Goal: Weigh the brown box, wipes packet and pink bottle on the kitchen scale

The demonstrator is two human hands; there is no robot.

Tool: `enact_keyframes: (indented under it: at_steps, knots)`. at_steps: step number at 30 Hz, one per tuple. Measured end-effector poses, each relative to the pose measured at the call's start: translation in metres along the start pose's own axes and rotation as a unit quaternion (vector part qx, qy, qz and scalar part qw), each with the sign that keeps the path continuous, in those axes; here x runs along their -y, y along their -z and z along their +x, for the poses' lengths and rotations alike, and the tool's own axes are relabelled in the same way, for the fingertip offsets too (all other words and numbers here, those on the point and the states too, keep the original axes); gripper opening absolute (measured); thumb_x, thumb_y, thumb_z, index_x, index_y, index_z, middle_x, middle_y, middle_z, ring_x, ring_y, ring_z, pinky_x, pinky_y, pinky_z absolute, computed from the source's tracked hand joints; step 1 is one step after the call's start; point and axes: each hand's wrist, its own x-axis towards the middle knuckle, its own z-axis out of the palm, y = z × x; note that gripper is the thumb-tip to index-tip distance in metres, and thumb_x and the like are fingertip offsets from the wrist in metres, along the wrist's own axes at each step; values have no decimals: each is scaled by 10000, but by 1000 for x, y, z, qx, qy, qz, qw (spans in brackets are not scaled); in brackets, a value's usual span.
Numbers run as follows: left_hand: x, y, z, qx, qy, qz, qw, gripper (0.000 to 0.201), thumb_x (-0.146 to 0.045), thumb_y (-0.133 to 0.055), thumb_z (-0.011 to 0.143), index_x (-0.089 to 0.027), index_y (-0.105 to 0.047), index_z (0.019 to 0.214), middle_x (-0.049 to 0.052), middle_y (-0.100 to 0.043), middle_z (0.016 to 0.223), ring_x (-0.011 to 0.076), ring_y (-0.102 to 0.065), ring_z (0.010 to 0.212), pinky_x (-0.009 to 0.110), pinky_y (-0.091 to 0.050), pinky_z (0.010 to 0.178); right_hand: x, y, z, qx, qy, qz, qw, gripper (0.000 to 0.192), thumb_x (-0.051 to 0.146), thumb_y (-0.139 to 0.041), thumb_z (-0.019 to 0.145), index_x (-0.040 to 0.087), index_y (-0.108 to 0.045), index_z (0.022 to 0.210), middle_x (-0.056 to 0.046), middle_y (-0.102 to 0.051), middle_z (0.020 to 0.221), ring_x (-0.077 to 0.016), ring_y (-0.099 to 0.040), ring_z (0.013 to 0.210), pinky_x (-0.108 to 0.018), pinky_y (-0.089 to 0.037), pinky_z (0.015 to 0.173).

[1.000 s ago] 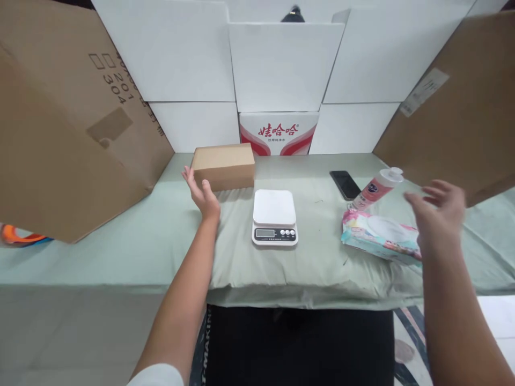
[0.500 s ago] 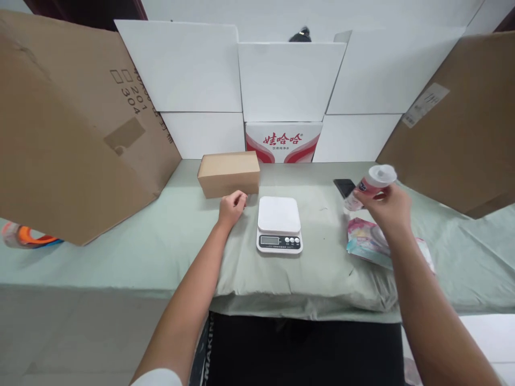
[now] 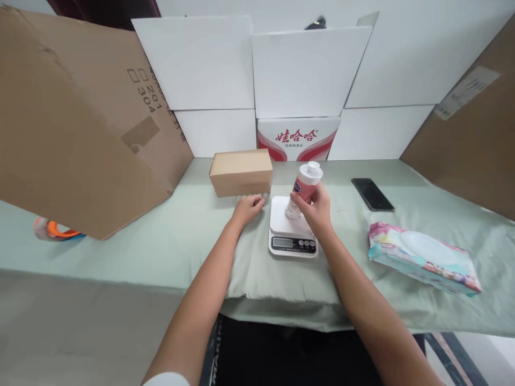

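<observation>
Your right hand (image 3: 316,210) now grips the pink bottle (image 3: 304,188) by its lower body and holds it tilted, white cap up, base on or just over the platform of the white kitchen scale (image 3: 292,231); contact cannot be confirmed. Half a second ago the bottle was up at 2 o'clock of the scale, over the wipes pack (image 3: 422,257); a second ago it lay beside the phone (image 3: 372,194) with your right hand open and clear of it.

Your left hand (image 3: 248,208) rests on the green cloth of the tabletop (image 3: 153,241), fingers curled loosely, holding nothing, at 9 o'clock of the scale and just in front of the small brown carton (image 3: 241,171). A second ago it was open and against that carton's left end.

Wipes pack and phone now lie uncovered, at 3 and 2 o'clock of the scale, well apart from the bottle.

Writing: red Chinese characters on the red-and-white box (image 3: 298,138) at 12 o'clock, with a smaller line beneath too fine to read. The large cardboard sheet (image 3: 80,128) at 9 o'clock bears "201" and "304" beside printed squares. The bottle's label has a dark emblem, not legible. Scale display reading not legible.
</observation>
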Motion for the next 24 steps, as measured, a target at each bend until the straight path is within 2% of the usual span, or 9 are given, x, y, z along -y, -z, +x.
enact_keyframes:
  at_steps: [5,10,18,24]
  knots:
    - [-2,1,0,0,12,-9,1000,339,-427,-493,923,-195,-517,677,-15,-477,613,148,-449,651,309,-274,651,-4,0,-4,29,14,-7,999,377,510,-788,781,229,-567,901,25,-552,772,-147,-433,676,-310,-334,635]
    - [-5,3,-2,-8,23,-12,1000,319,-411,-498,919,-182,-564,706,-19,-488,638,137,-434,667,291,-298,670,-4,-2,-6,56,14,3,998,443,566,-783,789,223,-609,1009,14,-579,799,-147,-449,686,-299,-353,633]
    - [-2,2,-2,-5,17,2,1000,328,-428,-496,921,-183,-581,721,-21,-505,626,141,-461,661,286,-313,667,-9,2,-6,47,32,-33,998,661,737,-743,772,221,-633,1170,-43,-667,987,-167,-499,739,-330,-441,685]
    - [-1,3,-2,7,14,13,1000,342,-440,-487,923,-180,-603,732,-17,-530,629,145,-484,662,286,-326,671,-11,4,-6,48,37,-42,997,669,726,-725,791,219,-641,1221,-64,-688,1067,-179,-529,763,-338,-432,686]
